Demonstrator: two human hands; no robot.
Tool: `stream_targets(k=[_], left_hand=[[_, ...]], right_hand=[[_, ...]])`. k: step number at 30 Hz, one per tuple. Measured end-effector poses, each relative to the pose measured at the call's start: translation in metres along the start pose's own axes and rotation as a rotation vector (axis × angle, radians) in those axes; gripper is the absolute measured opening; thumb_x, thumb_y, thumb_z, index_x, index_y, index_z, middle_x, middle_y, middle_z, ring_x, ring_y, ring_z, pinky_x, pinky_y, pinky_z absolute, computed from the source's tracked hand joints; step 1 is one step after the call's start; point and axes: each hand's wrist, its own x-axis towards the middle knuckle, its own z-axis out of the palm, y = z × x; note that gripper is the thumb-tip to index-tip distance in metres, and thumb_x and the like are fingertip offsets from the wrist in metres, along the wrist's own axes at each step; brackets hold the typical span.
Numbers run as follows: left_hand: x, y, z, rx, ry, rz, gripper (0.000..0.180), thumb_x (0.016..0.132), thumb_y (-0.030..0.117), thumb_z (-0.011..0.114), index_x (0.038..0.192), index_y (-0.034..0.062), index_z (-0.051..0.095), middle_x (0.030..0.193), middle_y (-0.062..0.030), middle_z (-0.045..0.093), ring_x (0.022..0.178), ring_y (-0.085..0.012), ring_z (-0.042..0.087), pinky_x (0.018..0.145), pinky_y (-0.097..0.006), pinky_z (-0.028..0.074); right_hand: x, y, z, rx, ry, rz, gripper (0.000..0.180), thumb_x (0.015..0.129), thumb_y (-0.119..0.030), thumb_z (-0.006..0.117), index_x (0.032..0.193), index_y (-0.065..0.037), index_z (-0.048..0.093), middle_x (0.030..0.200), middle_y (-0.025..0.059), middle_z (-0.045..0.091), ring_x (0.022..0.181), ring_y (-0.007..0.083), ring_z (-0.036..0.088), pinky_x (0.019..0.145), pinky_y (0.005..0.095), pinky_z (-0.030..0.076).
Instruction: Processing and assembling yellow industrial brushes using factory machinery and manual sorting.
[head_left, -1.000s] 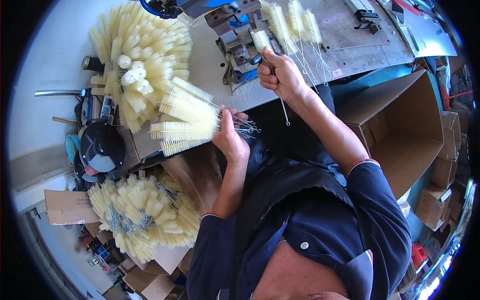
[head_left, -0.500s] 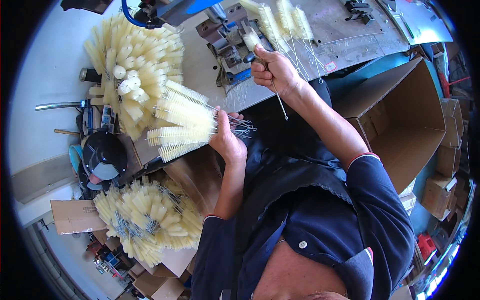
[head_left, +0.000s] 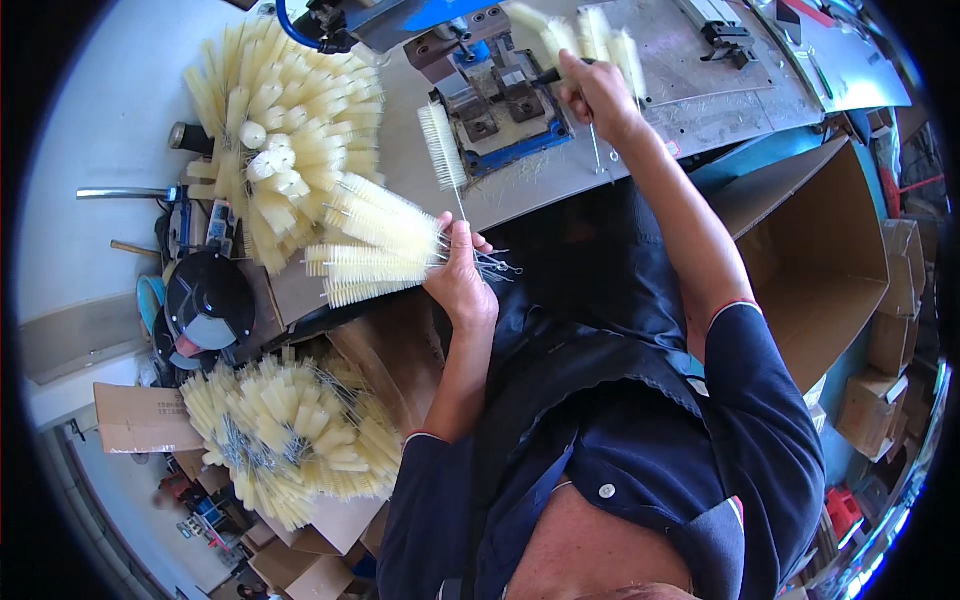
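A bunch of cream bottle brushes with twisted-wire stems is clasped in my left hand; their looped wire ends stick out to the right. One more brush stands up from its thumb and fingertips, its bristles beside the clamping fixture. My right hand is closed around a black lever handle at the fixture's right side; its fingers are partly hidden. Several brushes lie on the bench just beyond that hand, wire ends toward me.
A large heap of brushes covers the bench's left part, and another pile lies lower left by a cardboard flap. A black round-bodied machine stands at left. An open carton is at my right. Blue machinery overhangs the fixture.
The brush my right hand held is now with my left hand's bunch. My right hand has moved away right, onto the lever handle, which has swung away. The view has shifted slightly.
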Motion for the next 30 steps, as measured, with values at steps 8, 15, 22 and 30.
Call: stream_targets(k=[8, 15, 22, 30], left_hand=[[0.004, -0.003, -0.001, -0.107, 0.034, -0.019, 0.026, 0.094, 0.005, 0.07, 0.117, -0.0018, 0.059, 0.09, -0.0049, 0.06, 0.073, -0.0134, 0.058, 0.065, -0.03, 0.051], [-0.014, -0.015, 0.006, -0.114, -0.066, -0.069, 0.025, 0.096, 0.004, 0.068, 0.118, -0.0036, 0.058, 0.092, -0.0052, 0.061, 0.074, -0.013, 0.058, 0.065, -0.028, 0.051], [-0.03, -0.008, 0.007, -0.051, -0.166, -0.14, 0.021, 0.098, 0.003, 0.063, 0.116, -0.0063, 0.057, 0.091, -0.0091, 0.063, 0.074, -0.0166, 0.065, 0.067, -0.03, 0.056], [-0.022, 0.006, 0.007, -0.076, -0.053, -0.074, 0.021, 0.101, 0.015, 0.063, 0.109, -0.0034, 0.057, 0.088, -0.009, 0.063, 0.075, -0.0201, 0.068, 0.072, -0.037, 0.06]], right_hand=[[0.017, -0.006, 0.015, -0.744, 0.51, -0.646, 0.056, 0.095, -0.052, 0.06, 0.087, 0.003, 0.07, 0.07, 0.0203, 0.069, 0.07, 0.0412, 0.069, 0.081, 0.0506, 0.052], [-0.1, 0.034, 0.089, -0.208, -0.212, -0.15, 0.048, 0.098, -0.04, 0.065, 0.08, 0.005, 0.073, 0.07, 0.0072, 0.067, 0.058, 0.0124, 0.059, 0.058, 0.0305, 0.05], [-0.104, 0.036, 0.116, 0.126, -0.171, 0.077, 0.044, 0.099, -0.027, 0.063, 0.063, -0.002, 0.058, 0.054, 0.0028, 0.052, 0.046, 0.0108, 0.047, 0.042, 0.0288, 0.037], [-0.082, 0.032, 0.118, 0.261, -0.178, 0.134, 0.039, 0.099, -0.027, 0.063, 0.071, 0.0, 0.058, 0.059, 0.0047, 0.053, 0.045, 0.0121, 0.049, 0.04, 0.0287, 0.038]])
